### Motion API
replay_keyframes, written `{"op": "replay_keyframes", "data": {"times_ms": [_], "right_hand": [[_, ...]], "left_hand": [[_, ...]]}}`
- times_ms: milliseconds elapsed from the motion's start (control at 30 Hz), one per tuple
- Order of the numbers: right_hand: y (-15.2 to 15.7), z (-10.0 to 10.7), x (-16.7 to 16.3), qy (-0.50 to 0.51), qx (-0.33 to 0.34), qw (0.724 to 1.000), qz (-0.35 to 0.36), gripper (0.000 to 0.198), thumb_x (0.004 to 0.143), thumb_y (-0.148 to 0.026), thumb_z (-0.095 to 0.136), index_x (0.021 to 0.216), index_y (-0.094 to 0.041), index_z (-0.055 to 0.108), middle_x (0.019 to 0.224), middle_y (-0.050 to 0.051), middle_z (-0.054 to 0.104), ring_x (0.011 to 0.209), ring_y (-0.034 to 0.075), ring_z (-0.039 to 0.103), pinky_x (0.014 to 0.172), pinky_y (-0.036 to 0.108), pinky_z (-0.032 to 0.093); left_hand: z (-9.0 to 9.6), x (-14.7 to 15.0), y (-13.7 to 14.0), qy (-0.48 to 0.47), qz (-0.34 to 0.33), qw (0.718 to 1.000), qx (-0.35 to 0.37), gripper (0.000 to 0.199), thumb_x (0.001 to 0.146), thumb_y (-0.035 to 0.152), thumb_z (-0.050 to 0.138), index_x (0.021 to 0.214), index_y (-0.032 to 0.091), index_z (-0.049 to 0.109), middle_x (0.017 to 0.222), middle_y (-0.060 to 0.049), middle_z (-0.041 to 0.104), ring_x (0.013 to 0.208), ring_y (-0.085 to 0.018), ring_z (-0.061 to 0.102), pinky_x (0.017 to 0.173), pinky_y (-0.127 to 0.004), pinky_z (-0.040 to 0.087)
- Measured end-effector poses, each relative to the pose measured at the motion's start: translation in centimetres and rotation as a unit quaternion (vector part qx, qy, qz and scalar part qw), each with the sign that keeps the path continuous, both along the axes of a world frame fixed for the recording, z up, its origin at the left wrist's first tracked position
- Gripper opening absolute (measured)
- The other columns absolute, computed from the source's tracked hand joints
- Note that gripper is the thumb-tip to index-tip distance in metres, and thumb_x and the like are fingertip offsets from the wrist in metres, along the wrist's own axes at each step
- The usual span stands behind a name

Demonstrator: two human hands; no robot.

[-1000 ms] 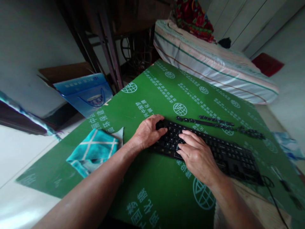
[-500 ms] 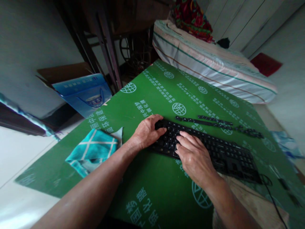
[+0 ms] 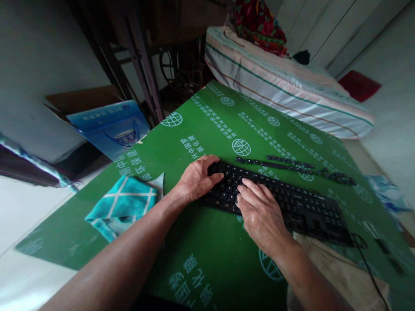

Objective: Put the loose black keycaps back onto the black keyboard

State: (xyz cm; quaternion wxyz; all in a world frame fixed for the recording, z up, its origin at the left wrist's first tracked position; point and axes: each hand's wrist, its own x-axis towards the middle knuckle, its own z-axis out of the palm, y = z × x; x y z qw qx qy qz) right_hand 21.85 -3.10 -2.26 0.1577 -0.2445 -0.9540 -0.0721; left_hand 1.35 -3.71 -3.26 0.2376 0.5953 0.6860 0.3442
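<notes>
A black keyboard lies slantwise on a green table, with bare gaps among its keys, mostly along the lower edge. My left hand grips its left end, thumb over the keys and fingers at the far edge. Over the left-middle keys, my right hand is bent with its fingers together and the tips down at the keys. Whatever those fingertips pinch is too small or hidden to make out. Behind the keyboard several loose black keycaps lie in rows, with a long spacebar keycap among them.
A folded teal checked cloth lies left of my left forearm. A beige cloth sits under my right wrist, the keyboard cable crossing it. At the right are thin dark tools. A blue bag stands beyond the table's left edge.
The whole view has shifted slightly, so everything sits a little further left. Both hands keep their places on the keyboard, with hardly any finger movement.
</notes>
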Motion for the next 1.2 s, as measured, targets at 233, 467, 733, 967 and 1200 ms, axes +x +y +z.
{"op": "replay_keyframes", "data": {"times_ms": [233, 467, 733, 967, 1200], "right_hand": [[-0.6, -0.9, 0.0, 0.007, 0.028, 1.000, 0.000, 0.024, 0.089, -0.006, 0.048, 0.095, -0.012, 0.070, 0.114, 0.011, 0.068, 0.126, 0.029, 0.049, 0.103, 0.048, 0.040], [-2.0, -1.5, 0.1, 0.018, 0.055, 0.998, -0.034, 0.029, 0.093, -0.026, 0.052, 0.109, -0.006, 0.065, 0.119, 0.017, 0.066, 0.126, 0.035, 0.049, 0.104, 0.057, 0.037], [-2.1, -1.8, -0.3, 0.030, 0.068, 0.997, -0.031, 0.027, 0.093, -0.025, 0.053, 0.105, -0.006, 0.067, 0.117, 0.019, 0.066, 0.126, 0.035, 0.050, 0.103, 0.062, 0.037], [-2.4, -2.7, -0.2, 0.055, 0.042, 0.996, -0.053, 0.029, 0.093, -0.026, 0.052, 0.112, -0.007, 0.064, 0.122, 0.017, 0.064, 0.126, 0.034, 0.050, 0.104, 0.059, 0.036], [-2.2, -2.8, 0.9, 0.162, 0.035, 0.984, -0.069, 0.025, 0.089, -0.024, 0.059, 0.110, -0.010, 0.062, 0.121, 0.016, 0.066, 0.124, 0.030, 0.053, 0.105, 0.054, 0.037]], "left_hand": [[0.1, 0.0, 0.0, 0.003, -0.001, 1.000, 0.001, 0.046, 0.077, 0.035, 0.056, 0.120, 0.016, 0.058, 0.129, -0.010, 0.060, 0.120, -0.024, 0.056, 0.104, -0.040, 0.043], [0.2, 0.1, -0.1, 0.009, -0.001, 1.000, -0.002, 0.048, 0.077, 0.035, 0.056, 0.120, 0.015, 0.058, 0.131, -0.011, 0.058, 0.121, -0.025, 0.054, 0.106, -0.040, 0.041], [-0.1, 0.0, 0.0, 0.009, 0.004, 1.000, 0.005, 0.047, 0.077, 0.038, 0.055, 0.119, 0.018, 0.059, 0.131, -0.008, 0.059, 0.121, -0.024, 0.055, 0.106, -0.040, 0.041], [0.0, -0.1, 0.1, 0.010, 0.003, 1.000, 0.003, 0.049, 0.076, 0.039, 0.055, 0.119, 0.015, 0.059, 0.130, -0.010, 0.060, 0.120, -0.026, 0.055, 0.105, -0.040, 0.041], [0.2, -0.2, 0.1, 0.012, -0.005, 1.000, 0.000, 0.049, 0.078, 0.040, 0.053, 0.119, 0.014, 0.059, 0.128, -0.011, 0.061, 0.117, -0.025, 0.057, 0.104, -0.041, 0.043]]}}
